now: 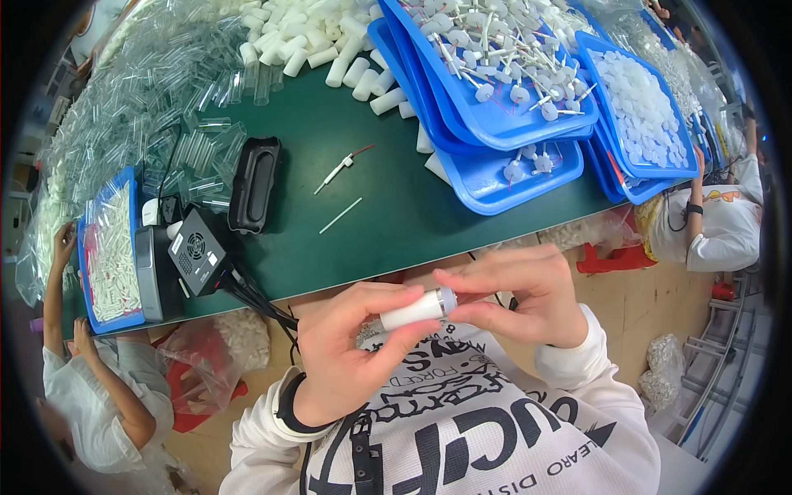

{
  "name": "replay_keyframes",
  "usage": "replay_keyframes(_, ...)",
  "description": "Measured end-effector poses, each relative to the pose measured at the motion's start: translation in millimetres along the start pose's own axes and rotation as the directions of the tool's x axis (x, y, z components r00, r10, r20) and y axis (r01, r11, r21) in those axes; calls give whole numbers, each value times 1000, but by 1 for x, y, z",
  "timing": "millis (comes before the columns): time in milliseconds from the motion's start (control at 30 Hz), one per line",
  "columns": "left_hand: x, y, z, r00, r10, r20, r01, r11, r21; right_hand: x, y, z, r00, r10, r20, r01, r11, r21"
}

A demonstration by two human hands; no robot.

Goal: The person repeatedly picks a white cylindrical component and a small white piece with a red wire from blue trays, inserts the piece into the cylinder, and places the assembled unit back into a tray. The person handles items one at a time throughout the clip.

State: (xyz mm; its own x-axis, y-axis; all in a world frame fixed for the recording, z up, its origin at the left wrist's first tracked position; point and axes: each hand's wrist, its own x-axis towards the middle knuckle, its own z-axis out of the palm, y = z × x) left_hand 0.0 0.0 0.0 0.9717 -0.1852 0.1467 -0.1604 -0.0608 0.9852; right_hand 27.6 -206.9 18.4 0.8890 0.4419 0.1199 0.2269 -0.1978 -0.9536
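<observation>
Close to my body, just off the table's near edge, my left hand point(351, 342) is closed around a white cylinder point(411, 313), thumb on one side and fingers on the other. The cylinder lies tilted, and a clear band shows toward its right end. On that end sits a pale translucent cap point(448, 300). My right hand point(524, 295) pinches the cap between thumb and fingers. Further off on the green table point(305, 239) lie a thin white stick point(341, 215) and a small white part with a red wire point(338, 172).
Clear tubes point(198, 148) heap at the left, white cylinders point(305, 37) at the back. Blue trays point(495, 198) of white parts are stacked right. A black case point(254, 186), fan box point(198, 250) and tray of white sticks point(115, 256) stand left. Co-workers sit at both sides.
</observation>
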Motion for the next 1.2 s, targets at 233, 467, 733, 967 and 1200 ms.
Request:
replay_keyframes(233, 6, -4, 3, 975, 222, 26, -223, 961, 164, 0, 7, -5, 989, -136, 50, 140, 986, -88)
replay_keyframes(467, 1, 2, 3, 970, 243, 16, -242, 951, 192, -4, 2, 1, 966, -260, 15, 260, 960, -101)
replay_keyframes(733, -2, 11, -1, 965, 242, 105, -253, 960, 118, -5, 1, 0, 927, -374, 33, 374, 911, -175)
replay_keyframes(967, -5, 9, 5, 940, 334, 63, -340, 915, 217, -4, 8, -1, 931, -359, 65, 363, 929, -78)
replay_keyframes(1200, 3, -4, 1, 798, 598, 73, -568, 705, 426, -2, -3, 24, 953, 72, -293, 72, 889, 452)
